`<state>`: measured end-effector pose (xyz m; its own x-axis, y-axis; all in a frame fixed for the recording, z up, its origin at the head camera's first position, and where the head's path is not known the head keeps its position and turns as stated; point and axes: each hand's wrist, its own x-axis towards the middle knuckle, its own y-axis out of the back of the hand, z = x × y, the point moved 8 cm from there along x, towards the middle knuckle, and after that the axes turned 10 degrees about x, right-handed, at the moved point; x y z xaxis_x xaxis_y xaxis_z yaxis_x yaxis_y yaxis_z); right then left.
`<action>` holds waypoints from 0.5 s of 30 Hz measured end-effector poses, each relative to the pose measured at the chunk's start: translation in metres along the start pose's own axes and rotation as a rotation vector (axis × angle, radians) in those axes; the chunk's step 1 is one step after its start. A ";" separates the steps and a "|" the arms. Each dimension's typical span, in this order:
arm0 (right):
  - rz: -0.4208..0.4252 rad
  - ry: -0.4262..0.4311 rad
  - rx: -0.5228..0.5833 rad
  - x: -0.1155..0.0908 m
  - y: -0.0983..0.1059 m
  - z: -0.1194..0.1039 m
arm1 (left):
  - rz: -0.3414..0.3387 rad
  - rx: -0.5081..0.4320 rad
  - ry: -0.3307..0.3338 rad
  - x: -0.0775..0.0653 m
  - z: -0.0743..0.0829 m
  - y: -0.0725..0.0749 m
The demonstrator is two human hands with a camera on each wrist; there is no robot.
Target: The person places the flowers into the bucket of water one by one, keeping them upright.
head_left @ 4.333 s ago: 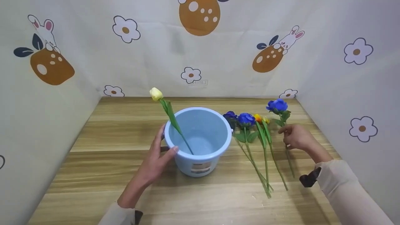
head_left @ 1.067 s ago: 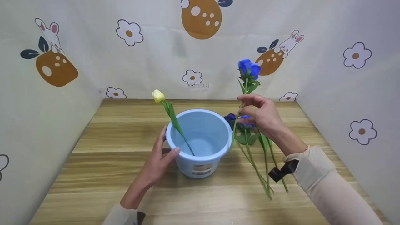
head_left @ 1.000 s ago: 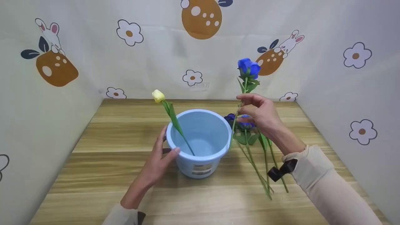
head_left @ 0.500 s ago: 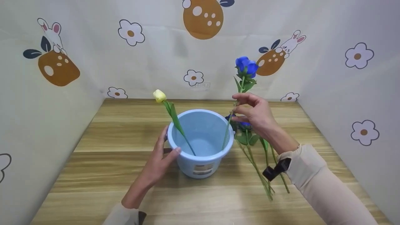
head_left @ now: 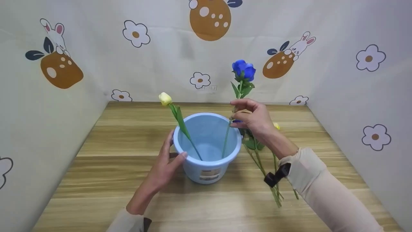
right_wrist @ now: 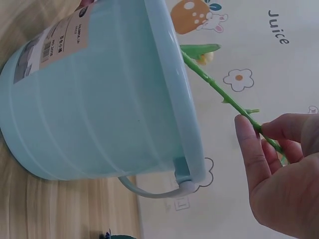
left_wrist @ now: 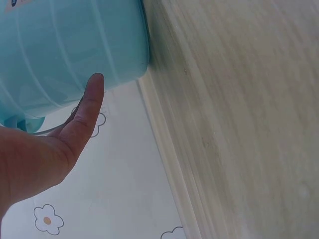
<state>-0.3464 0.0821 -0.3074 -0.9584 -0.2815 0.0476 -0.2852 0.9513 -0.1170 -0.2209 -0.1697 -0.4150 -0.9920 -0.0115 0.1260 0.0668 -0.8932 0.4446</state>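
Observation:
A light blue bucket stands on the wooden table with a pale yellow tulip leaning out over its left rim. My left hand rests on the bucket's left side, thumb at the rim; in the left wrist view a straight finger lies along the wall. My right hand pinches a blue rose by its green stem, between thumb and fingers in the right wrist view. The rose's bloom is up, and its stem end reaches inside the bucket on the right.
Right of the bucket lie several more flowers with crossing stems, partly hidden by my right hand and forearm. A yellow bloom shows past the wrist. The bucket's handle hangs at its side. Patterned cloth walls enclose the table.
My right hand took the blue rose from the table's right side, lifted it and moved it left; its stem end went from outside the bucket to inside. My left hand stays on the bucket.

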 end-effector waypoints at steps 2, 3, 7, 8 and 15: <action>-0.007 -0.005 -0.014 0.000 -0.003 0.001 | 0.001 -0.001 -0.005 0.000 0.000 0.000; -0.010 -0.007 -0.021 0.000 -0.005 0.002 | 0.001 -0.003 -0.006 0.001 0.000 0.000; -0.018 -0.013 -0.039 0.000 -0.010 0.005 | 0.006 -0.006 -0.009 0.001 0.000 -0.001; -0.019 -0.014 -0.041 0.000 -0.011 0.006 | 0.007 -0.007 -0.009 0.001 0.000 -0.001; -0.031 -0.021 -0.072 0.000 -0.014 0.012 | 0.008 -0.016 -0.002 0.000 -0.001 -0.001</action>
<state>-0.3425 0.0672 -0.3174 -0.9493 -0.3129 0.0293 -0.3140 0.9484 -0.0444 -0.2210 -0.1694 -0.4158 -0.9912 -0.0177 0.1313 0.0729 -0.9001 0.4295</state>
